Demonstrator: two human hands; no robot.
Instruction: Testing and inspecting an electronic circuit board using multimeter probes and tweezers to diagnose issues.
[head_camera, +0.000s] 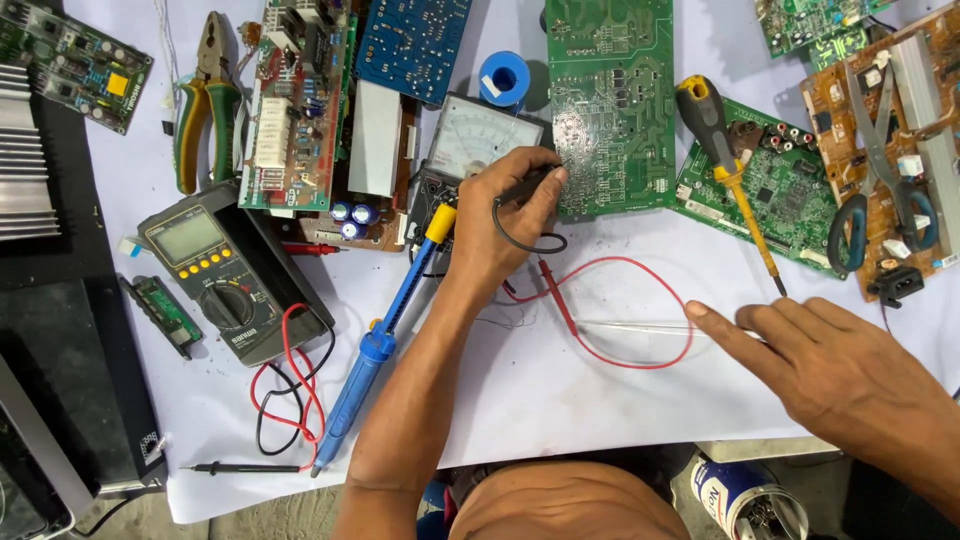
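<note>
A: Two hands were at the bench. The left hand (505, 215) had its fingers curled tight round a black test probe (527, 183), tip pressed to the lower left corner of the big green circuit board (610, 100). The probe's black lead looped below the knuckles.

B: And the other?

A: The right hand (835, 365) lay flat on the white sheet (560, 400), fingers loosely spread, gripping nothing. Its forefinger touched the end of a thin clear rod (635, 325) lying across the sheet. Whether it pressed down, I could not tell.

B: Between the hands?

A: A red probe (556, 295) lay loose on the sheet, its red lead (660, 330) sweeping round in a wide loop that crossed the rod.

B: Farther out?

A: Just behind the left hand, an analogue meter (478, 135) with a white dial, and a blue solder reel (503, 77) beyond it. Beside the forearm, a blue desoldering pump (375, 350) with a yellow tip. Left of that, a grey digital multimeter (215, 265) with yellow buttons, its own leads coiled in front. Green-handled pliers (205, 105) at upper left. A yellow-and-black screwdriver (725, 165) lay over a smaller green board (790, 190) right of the large one; scissors (880, 180) sat on a brown board (900, 130) at far right.
</note>
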